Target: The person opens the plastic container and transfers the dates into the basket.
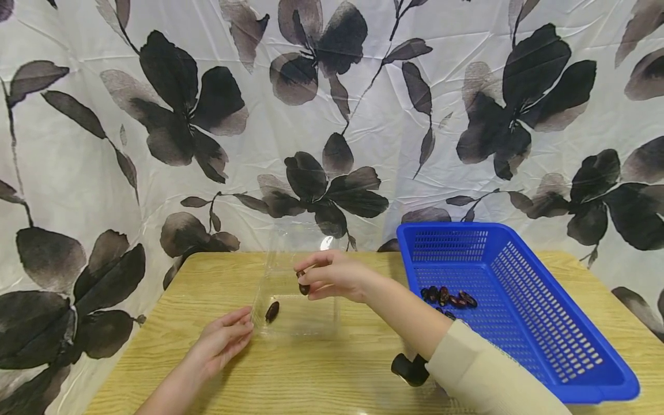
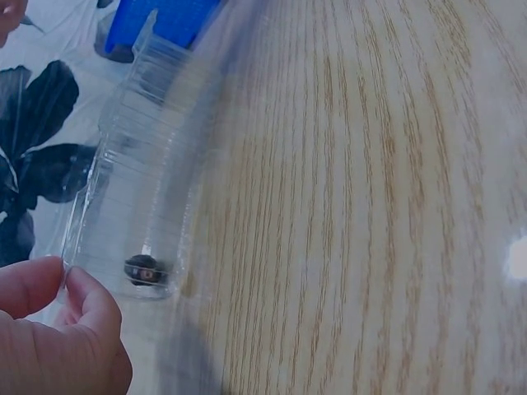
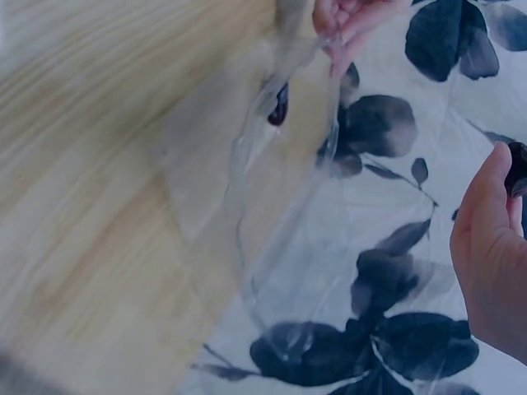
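Note:
A clear plastic clamshell box (image 1: 311, 329) stands on the table with its lid (image 1: 290, 245) raised at the back. One dark, glossy date (image 1: 272, 312) lies inside near the left wall. At the box's left edge, my left hand (image 1: 223, 341) pinches the thin rim between thumb and finger, seen close up in the left wrist view. Over the box, my right hand (image 1: 337, 278) holds another date (image 1: 303, 285) in its fingertips. That held date (image 3: 516, 171) shows at the right edge of the right wrist view.
To the right, a blue plastic basket (image 1: 524, 288) with slotted walls contains several dates (image 1: 443, 296) near its left side. A black rounded object (image 1: 410, 369) is beside the right sleeve (image 1: 482, 369). Behind the wooden table (image 1: 207, 288) hangs a flower-patterned cloth (image 1: 363, 144).

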The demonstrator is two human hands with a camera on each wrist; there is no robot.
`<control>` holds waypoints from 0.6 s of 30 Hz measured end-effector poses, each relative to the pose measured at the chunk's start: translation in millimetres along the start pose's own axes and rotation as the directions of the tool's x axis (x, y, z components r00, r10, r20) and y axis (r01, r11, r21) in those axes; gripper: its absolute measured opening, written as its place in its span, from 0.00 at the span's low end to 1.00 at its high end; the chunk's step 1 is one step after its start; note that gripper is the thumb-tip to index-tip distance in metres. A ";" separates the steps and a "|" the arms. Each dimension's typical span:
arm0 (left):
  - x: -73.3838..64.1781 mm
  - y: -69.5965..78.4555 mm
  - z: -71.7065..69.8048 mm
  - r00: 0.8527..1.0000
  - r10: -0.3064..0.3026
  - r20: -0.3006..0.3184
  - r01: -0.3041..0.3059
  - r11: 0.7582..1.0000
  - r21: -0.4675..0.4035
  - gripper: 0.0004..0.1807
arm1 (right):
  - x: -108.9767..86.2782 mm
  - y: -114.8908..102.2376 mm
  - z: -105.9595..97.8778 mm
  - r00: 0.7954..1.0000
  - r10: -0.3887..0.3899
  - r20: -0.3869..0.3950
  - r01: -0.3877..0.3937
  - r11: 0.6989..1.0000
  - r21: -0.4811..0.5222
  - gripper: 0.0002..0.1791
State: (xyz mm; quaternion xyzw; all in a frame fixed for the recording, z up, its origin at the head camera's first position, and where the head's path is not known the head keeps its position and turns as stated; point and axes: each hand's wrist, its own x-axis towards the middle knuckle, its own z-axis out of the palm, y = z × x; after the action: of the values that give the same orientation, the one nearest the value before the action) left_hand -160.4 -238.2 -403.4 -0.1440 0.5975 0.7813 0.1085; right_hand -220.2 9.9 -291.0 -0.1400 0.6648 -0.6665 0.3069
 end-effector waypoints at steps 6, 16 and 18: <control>0.2 0.1 -0.6 1.000 -0.001 0.000 0.001 1.000 -0.003 0.33 | -11.8 2.6 -16.3 1.000 -0.010 -0.025 0.010 1.000 -0.003 0.19; -0.5 -0.3 -0.4 1.000 -0.007 -0.003 0.007 1.000 -0.014 0.30 | -26.9 5.0 -33.2 0.999 -0.028 -0.019 0.028 1.000 0.000 0.19; -0.5 0.0 -0.4 1.000 -0.004 -0.001 0.004 1.000 -0.014 0.30 | -29.6 3.1 -34.9 0.999 -0.031 -0.016 0.031 1.000 0.001 0.19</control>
State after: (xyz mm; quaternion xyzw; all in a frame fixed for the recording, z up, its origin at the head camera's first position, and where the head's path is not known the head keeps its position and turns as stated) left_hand -159.9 -238.6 -403.3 -0.1466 0.5916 0.7853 0.1087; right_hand -217.4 55.7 -290.1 -0.1448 0.6646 -0.6727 0.2913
